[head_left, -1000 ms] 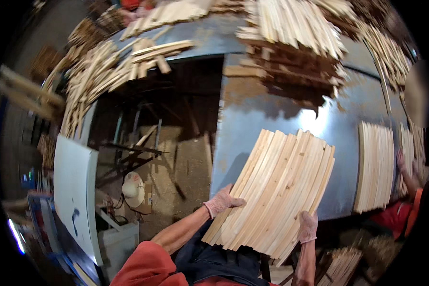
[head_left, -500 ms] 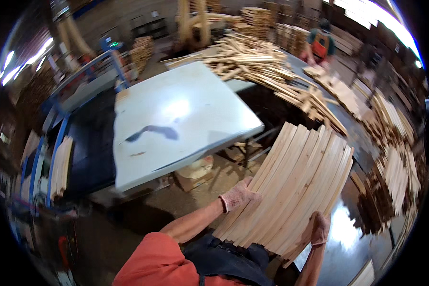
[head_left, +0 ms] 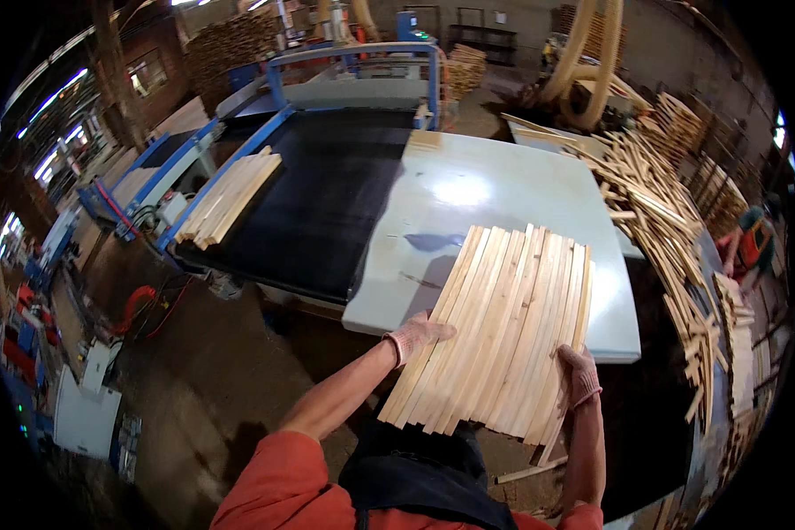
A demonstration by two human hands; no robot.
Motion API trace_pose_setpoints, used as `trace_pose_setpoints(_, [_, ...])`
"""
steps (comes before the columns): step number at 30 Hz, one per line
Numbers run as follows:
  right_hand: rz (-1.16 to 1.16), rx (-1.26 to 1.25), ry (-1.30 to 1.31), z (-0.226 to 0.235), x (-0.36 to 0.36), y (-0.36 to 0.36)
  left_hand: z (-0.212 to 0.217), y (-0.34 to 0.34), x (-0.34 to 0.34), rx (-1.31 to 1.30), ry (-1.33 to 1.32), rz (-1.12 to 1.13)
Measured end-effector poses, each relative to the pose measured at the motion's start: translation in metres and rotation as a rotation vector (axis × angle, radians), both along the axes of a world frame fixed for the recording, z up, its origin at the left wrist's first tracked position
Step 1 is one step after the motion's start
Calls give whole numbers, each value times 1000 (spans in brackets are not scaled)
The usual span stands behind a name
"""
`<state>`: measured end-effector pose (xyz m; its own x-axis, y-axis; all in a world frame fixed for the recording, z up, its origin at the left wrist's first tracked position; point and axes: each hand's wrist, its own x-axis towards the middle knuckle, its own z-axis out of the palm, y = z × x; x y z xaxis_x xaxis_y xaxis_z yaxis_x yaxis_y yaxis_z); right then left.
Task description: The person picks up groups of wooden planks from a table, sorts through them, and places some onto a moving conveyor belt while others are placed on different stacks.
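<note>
Between my two gloved hands I carry a broad row of wooden strips [head_left: 495, 344], laid side by side with uneven ends. My left hand [head_left: 420, 337] grips the row's left edge, thumb over the top. At the opposite edge, my right hand [head_left: 579, 374] is closed around the outermost strips; its fingers underneath are hidden. One or two strips hang a little askew below the row near my right wrist. The far end of the row overlaps the near part of a pale, glossy table [head_left: 539, 190] in view; whether it touches the surface I cannot tell.
Left of the table runs a black conveyor belt [head_left: 327, 194] in a blue frame, with a small stack of strips [head_left: 230, 196] on its left side. A heap of loose strips [head_left: 649, 203] lies on the right. Beyond it, a co-worker [head_left: 751, 243] stands at the far right.
My view has swung left, bringing the conveyor toward the middle. The held row has moved from beside the metal bench to over the pale table's near edge. Both hands keep their grip.
</note>
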<state>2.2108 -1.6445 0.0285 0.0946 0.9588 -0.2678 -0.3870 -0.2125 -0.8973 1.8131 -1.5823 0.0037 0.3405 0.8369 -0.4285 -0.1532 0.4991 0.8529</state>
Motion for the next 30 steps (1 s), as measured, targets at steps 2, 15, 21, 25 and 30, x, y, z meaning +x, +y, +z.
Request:
trace_pose_setpoints(2, [33,-62,-26,-17,-18,51,-7,31,-27,154,157,-11])
trace_pose_setpoints(15, [70,-69,-105,-40,-132,253,30,239,-120,109,1249,-276])
trace_pose_setpoints(21, [134,-10,82,-58,-266,331,32,258,-208,280,1499,98])
trace_pose_setpoints(25, [153,-58,11,-60,-362,359,29,256,-291,279,1508,160])
trace_pose_setpoints(30, [288,-100,-121,-64,-493,391,9,264,-419,364,1686,166])
